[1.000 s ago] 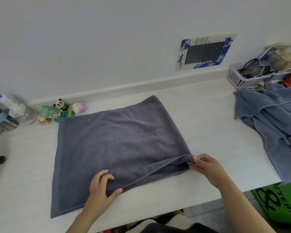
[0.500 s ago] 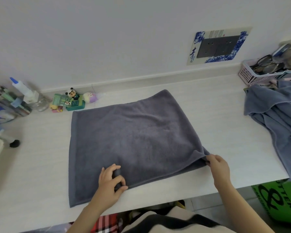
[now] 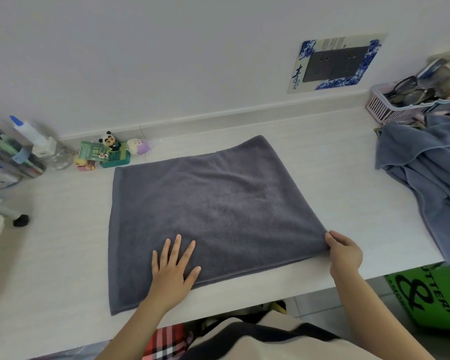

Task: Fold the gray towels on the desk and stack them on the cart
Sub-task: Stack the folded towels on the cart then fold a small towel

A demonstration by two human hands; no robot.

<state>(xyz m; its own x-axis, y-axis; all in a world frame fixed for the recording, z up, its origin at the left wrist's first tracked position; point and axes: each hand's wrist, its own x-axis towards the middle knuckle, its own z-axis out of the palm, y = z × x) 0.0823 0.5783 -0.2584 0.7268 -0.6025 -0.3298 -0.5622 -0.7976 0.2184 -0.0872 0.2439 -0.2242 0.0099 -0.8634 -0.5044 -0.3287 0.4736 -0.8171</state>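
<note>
Dark gray towel (image 3: 213, 211): spread flat in the middle of the white worktop (image 3: 335, 162), already doubled over, since a second layer shows along its near edge; its near left corner lies close to the worktop's front edge.
Left hand (image 3: 173, 271): lying palm down on the near part of the dark gray towel, fingers straight and spread wide, gripping nothing.
Right hand (image 3: 344, 252): at the towel's near right corner, fingers curled round the edge of the cloth, thumb on top, pinching the corner against the worktop.
Blue-gray towels (image 3: 426, 183): a rumpled heap at the right end of the worktop, well apart from the flat towel, with one part hanging over the front edge.
Pink basket (image 3: 382, 105): against the wall behind that heap, holding spectacles and other odds I cannot make out.
Small figurines (image 3: 107, 152): a panda and a few other toys by the wall, just beyond the towel's far left corner.
Clear bottle (image 3: 39, 141): at the far left beside them, white pump, blue tip.
Socket plate (image 3: 335, 63): on the wall, dark, with a blue and white surround.
Green bag (image 3: 431, 297): on the floor beneath the worktop's right end.
</note>
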